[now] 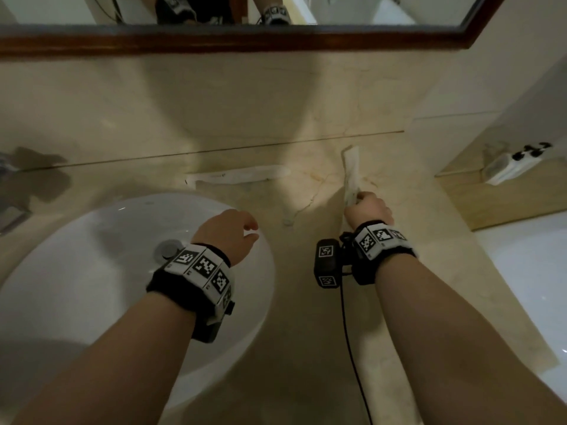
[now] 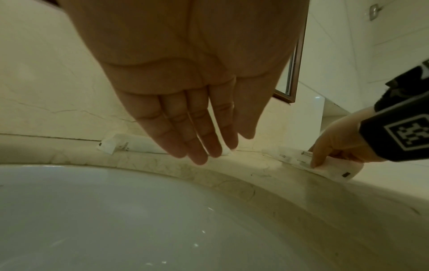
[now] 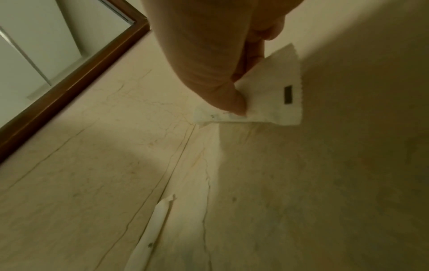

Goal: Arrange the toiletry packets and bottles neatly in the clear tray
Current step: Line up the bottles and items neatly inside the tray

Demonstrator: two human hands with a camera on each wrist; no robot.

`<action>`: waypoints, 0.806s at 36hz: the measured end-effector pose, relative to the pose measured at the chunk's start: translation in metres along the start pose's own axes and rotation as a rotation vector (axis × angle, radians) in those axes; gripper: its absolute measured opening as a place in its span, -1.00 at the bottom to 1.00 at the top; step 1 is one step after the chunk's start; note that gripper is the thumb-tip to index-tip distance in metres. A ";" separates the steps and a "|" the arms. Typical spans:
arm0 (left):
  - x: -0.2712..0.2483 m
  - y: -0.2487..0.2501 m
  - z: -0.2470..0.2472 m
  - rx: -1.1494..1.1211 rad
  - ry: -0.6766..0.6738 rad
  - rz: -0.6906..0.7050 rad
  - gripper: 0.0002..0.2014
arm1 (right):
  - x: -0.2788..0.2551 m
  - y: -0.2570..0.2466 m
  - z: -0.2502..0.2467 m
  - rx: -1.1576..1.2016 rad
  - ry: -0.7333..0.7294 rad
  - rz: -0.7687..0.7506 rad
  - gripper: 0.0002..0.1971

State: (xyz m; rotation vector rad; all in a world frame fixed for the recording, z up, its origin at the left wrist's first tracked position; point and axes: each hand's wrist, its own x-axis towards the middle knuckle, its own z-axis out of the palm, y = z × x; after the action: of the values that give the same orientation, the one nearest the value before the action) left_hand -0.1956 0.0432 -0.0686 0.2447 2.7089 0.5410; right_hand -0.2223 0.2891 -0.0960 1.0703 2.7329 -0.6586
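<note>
A long white toiletry packet (image 1: 350,173) points away from me on the marble counter (image 1: 306,302). My right hand (image 1: 359,198) pinches its near end between thumb and fingers; the right wrist view shows that pinch on the packet (image 3: 269,99). A second long white packet (image 1: 242,176) lies crosswise behind the sink, also seen as a packet (image 2: 130,146). My left hand (image 1: 250,232) hovers over the sink's right rim, holding nothing, its fingers (image 2: 197,139) straight. The clear tray (image 1: 503,168) sits far right with dark-capped bottles (image 1: 535,148) in it.
The white sink basin (image 1: 92,271) fills the left half of the counter, with a drain (image 1: 168,248). A wood-framed mirror (image 1: 245,41) runs along the back wall. The tray stands on a wooden ledge (image 1: 506,204). A black cable (image 1: 349,348) hangs from my right wrist.
</note>
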 end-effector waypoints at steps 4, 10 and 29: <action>-0.003 0.000 0.002 0.004 -0.012 0.005 -0.74 | -0.004 0.000 -0.002 -0.069 0.014 0.009 -0.60; -0.012 -0.002 0.003 0.002 -0.041 -0.009 -0.73 | -0.013 -0.001 -0.005 -0.111 -0.005 0.002 -0.67; -0.031 0.017 -0.023 0.086 0.211 0.084 -0.31 | -0.070 0.002 -0.030 -0.151 -0.193 -0.514 -0.85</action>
State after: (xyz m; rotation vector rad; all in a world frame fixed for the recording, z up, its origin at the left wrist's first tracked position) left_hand -0.1745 0.0431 -0.0319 0.3434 2.9421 0.4997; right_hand -0.1682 0.2614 -0.0505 0.2491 2.8317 -0.5633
